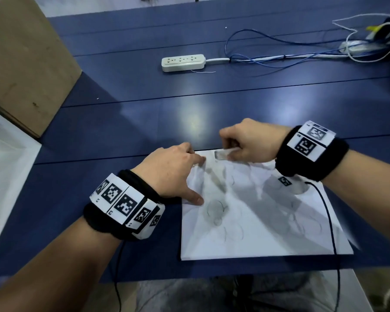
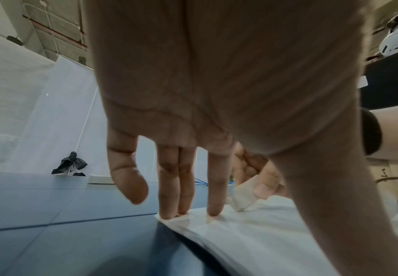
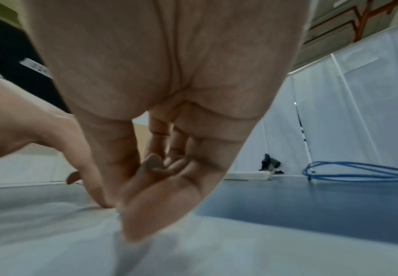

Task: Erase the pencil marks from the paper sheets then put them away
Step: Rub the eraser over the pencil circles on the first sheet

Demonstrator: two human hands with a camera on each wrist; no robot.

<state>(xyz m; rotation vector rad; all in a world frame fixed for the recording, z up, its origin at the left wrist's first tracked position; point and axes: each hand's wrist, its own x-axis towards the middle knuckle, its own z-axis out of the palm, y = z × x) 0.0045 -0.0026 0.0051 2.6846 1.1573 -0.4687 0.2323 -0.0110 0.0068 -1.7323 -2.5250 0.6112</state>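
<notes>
A stack of white paper sheets (image 1: pixel 257 221) with faint grey pencil scribbles lies on the blue table near its front edge. My left hand (image 1: pixel 178 172) presses straight fingers (image 2: pixel 214 201) onto the stack's far left corner (image 2: pixel 217 233), thumb spread along the left edge. My right hand (image 1: pixel 245 143) pinches a whitish eraser (image 1: pixel 223 154) and holds it against the paper's far edge; in the left wrist view the eraser (image 2: pixel 240 198) touches the sheet. The right wrist view shows curled fingers (image 3: pixel 150 205) on the paper (image 3: pixel 193 252), the eraser hidden.
A white power strip (image 1: pixel 182 62) lies farther back on the blue table (image 1: pixel 122 122), with blue and white cables (image 1: pixel 279 59) trailing right. A cardboard box (image 1: pixel 25 59) stands at the far left. Black wrist-camera leads (image 1: pixel 331 233) cross the paper's right side.
</notes>
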